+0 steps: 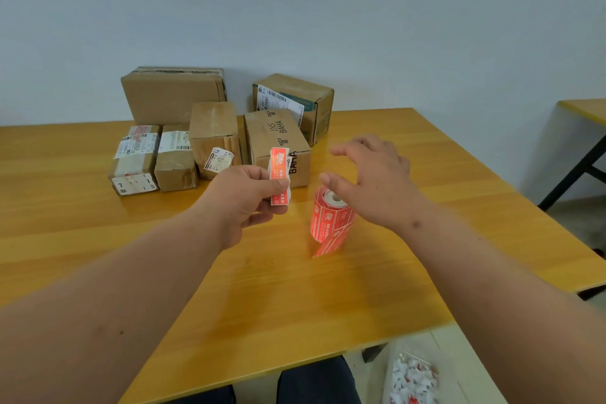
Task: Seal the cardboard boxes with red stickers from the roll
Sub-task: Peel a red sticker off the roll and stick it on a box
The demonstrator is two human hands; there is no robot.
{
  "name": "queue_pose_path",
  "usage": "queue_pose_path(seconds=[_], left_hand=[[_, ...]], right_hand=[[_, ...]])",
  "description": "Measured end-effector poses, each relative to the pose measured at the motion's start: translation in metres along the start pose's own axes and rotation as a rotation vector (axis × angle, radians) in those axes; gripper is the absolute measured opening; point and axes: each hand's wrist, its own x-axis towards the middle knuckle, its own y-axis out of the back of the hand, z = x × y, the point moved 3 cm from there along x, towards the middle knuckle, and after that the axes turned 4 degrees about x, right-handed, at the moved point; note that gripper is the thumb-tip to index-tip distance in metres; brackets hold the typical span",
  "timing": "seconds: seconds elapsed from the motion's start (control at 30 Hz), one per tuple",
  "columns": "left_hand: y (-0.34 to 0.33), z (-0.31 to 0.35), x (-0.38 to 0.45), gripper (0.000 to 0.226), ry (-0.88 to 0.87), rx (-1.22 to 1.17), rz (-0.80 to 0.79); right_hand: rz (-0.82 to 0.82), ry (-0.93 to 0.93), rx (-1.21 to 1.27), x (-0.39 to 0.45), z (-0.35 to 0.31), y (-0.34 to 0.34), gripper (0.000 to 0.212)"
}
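Note:
My left hand point(244, 200) pinches a red sticker point(279, 174) with its white backing, held upright above the table. The red sticker roll point(329, 220) stands on end on the table just right of it, a loose strip trailing down its front. My right hand point(370, 177) hovers over the roll with fingers spread and relaxed, holding nothing. Several cardboard boxes sit at the back: a "BAHA" box point(278, 141) directly behind the sticker, a box point(214, 134) left of it, and two small labelled boxes point(157, 157).
A large box point(173, 92) and a box with a shipping label point(295, 102) stand against the wall. The yellow wooden table point(262, 289) stretches toward me. A bin of torn sticker backings point(411, 377) sits on the floor at lower right. Another table point(587, 111) is at far right.

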Motion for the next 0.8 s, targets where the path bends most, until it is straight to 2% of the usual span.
queue_pose_path(seconds=[0.17,0.27,0.4,0.53,0.6,0.67,0.73,0.8], left_hand=[[0.008,-0.001,-0.005,0.019,-0.023,0.007,-0.058],[0.014,-0.002,-0.011,0.016,-0.048,0.02,-0.099],[0.022,-0.006,-0.016,0.013,-0.076,0.061,-0.139],[0.035,-0.012,-0.018,0.017,-0.087,0.067,-0.146],[0.044,-0.013,-0.018,0.025,-0.118,0.04,-0.111],[0.052,-0.013,-0.018,0.027,-0.186,0.025,-0.01],[0.057,-0.012,-0.019,0.023,-0.256,0.046,0.075],[0.057,-0.012,-0.02,0.016,-0.318,0.084,0.082]], right_hand=[[-0.025,0.048,0.072,0.002,-0.028,-0.004,0.034],[-0.077,0.011,0.131,0.006,-0.047,-0.013,0.02],[-0.099,-0.046,0.131,0.012,-0.062,-0.023,0.022],[-0.101,-0.097,0.308,0.012,-0.069,-0.03,0.021],[-0.089,-0.11,0.34,0.011,-0.072,-0.033,0.02],[-0.079,-0.125,0.363,0.01,-0.074,-0.037,0.02],[-0.085,-0.133,0.397,0.01,-0.078,-0.042,0.022],[-0.093,-0.122,0.416,0.009,-0.086,-0.046,0.024]])
